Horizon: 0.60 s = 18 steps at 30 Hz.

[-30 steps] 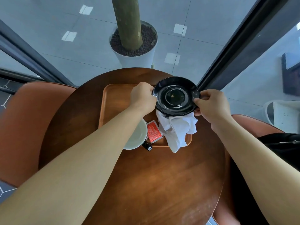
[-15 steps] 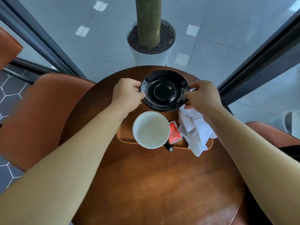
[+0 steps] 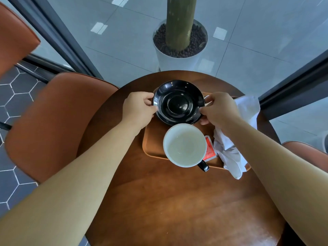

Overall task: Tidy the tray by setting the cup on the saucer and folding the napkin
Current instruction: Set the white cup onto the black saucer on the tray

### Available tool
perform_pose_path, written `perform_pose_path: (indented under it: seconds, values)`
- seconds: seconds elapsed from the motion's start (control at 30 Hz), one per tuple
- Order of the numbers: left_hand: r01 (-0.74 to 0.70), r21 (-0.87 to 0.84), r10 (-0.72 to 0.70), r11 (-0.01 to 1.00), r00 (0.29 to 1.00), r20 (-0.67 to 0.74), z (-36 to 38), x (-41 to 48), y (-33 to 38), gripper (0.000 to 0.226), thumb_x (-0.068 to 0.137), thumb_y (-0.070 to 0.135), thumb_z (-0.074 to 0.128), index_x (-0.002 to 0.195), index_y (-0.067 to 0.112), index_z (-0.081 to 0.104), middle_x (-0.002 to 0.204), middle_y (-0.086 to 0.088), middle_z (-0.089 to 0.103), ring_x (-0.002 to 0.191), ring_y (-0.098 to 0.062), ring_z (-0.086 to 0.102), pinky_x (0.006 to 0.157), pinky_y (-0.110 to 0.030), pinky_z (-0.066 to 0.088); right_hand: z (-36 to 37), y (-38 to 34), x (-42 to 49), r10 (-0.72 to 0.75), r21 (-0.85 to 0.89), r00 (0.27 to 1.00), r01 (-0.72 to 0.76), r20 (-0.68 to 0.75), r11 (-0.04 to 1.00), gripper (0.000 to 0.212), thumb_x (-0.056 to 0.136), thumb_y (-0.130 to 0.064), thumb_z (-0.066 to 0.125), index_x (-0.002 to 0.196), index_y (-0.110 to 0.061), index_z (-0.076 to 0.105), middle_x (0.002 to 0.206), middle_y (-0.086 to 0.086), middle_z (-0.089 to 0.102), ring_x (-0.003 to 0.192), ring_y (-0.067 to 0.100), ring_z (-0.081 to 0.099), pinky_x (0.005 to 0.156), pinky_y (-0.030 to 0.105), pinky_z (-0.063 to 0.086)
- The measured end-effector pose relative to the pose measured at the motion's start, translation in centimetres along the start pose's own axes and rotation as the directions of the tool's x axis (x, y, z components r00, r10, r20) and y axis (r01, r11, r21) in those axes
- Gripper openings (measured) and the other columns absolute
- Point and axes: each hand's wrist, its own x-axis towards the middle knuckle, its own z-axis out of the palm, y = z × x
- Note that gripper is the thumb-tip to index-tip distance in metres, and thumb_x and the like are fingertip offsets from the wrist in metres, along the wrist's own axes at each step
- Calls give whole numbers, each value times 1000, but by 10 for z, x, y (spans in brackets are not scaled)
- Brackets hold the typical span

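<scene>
A glossy black saucer is over the far part of the brown tray. My left hand grips its left rim and my right hand grips its right rim. Whether the saucer touches the tray I cannot tell. Just in front of it stands a cup, white inside, with a dark handle pointing toward me, empty. A crumpled white napkin lies along the tray's right side, partly under my right forearm and hanging over the near right corner.
A red sachet lies between cup and napkin. The tray sits on a round wooden table. Orange chairs stand to the left and right. A white planter with a trunk stands beyond the table's far edge.
Both hands have carried the saucer left, from above the napkin to the far middle of the tray behind the cup. The camera view has shifted, bringing the cup fully into sight.
</scene>
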Motion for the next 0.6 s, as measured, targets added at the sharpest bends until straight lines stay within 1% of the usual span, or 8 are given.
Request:
perform_pose_path:
  seconds: [0.1, 0.17, 0.23, 0.33, 0.4, 0.47, 0.53, 0.6]
  values:
    - [-15, 3, 15, 1000, 1000, -15, 1, -4, -4, 50, 87, 11, 79, 134, 17, 64, 98, 4, 73, 84, -14, 74, 86, -40, 62, 2, -1, 1, -32, -88, 999, 35, 36, 996, 7, 84, -3, 66, 86, -9, 69, 67, 7, 76, 65, 23, 75, 83, 44, 60]
    - [-49, 37, 50, 998, 998, -32, 3, -5, -5, 49, 88, 11, 77, 135, 16, 64, 109, -4, 75, 91, -18, 73, 90, -42, 61, 4, 0, 0, -41, -124, 998, 47, 55, 991, 7, 83, -2, 67, 86, -8, 68, 70, 9, 76, 69, 26, 75, 83, 45, 60]
    - [-98, 80, 104, 992, 993, -64, 5, -8, -5, 45, 89, 9, 75, 133, 13, 65, 111, -6, 75, 93, -17, 71, 90, -37, 60, 4, 2, 1, -48, -120, 997, 55, 60, 991, 6, 84, -3, 68, 88, -9, 69, 72, 9, 76, 68, 25, 75, 82, 46, 60]
    - [-134, 110, 143, 985, 987, -76, 7, -13, -5, 36, 92, 6, 70, 128, 9, 68, 103, -8, 76, 91, -23, 71, 80, -27, 53, 3, 2, 0, -66, -114, 996, 72, 57, 991, 7, 86, -6, 69, 88, -13, 68, 76, 7, 76, 64, 23, 75, 81, 45, 61]
    - [-147, 127, 157, 981, 985, -70, 9, -16, -6, 28, 93, 5, 67, 120, 7, 72, 94, -13, 76, 86, -30, 70, 76, -30, 52, 2, 2, -1, -80, -123, 995, 86, 56, 989, 13, 88, -8, 68, 83, -20, 64, 76, 6, 76, 61, 20, 75, 79, 44, 62]
    - [-154, 149, 166, 977, 984, -67, 12, -17, -6, 22, 94, 6, 65, 115, 7, 73, 90, -14, 74, 85, -29, 67, 80, -36, 55, 2, 2, -2, -79, -125, 995, 86, 60, 988, 13, 89, -10, 67, 85, -22, 63, 78, 5, 76, 59, 18, 75, 78, 42, 62]
    - [-143, 177, 159, 974, 984, -79, 13, -18, -6, 26, 96, 8, 63, 121, 8, 71, 102, -10, 71, 93, -23, 64, 84, -34, 55, 2, 2, -1, -86, -153, 995, 94, 55, 984, 14, 91, -12, 67, 104, -16, 68, 85, 6, 77, 62, 19, 75, 79, 42, 62]
    - [-123, 184, 143, 975, 984, -103, 14, -21, -8, 36, 97, 8, 62, 133, 10, 65, 122, -9, 65, 102, -20, 64, 84, -23, 49, 3, 2, 0, -108, -177, 994, 112, 31, 978, 20, 91, -13, 66, 111, -14, 66, 88, 7, 76, 63, 21, 75, 79, 42, 62]
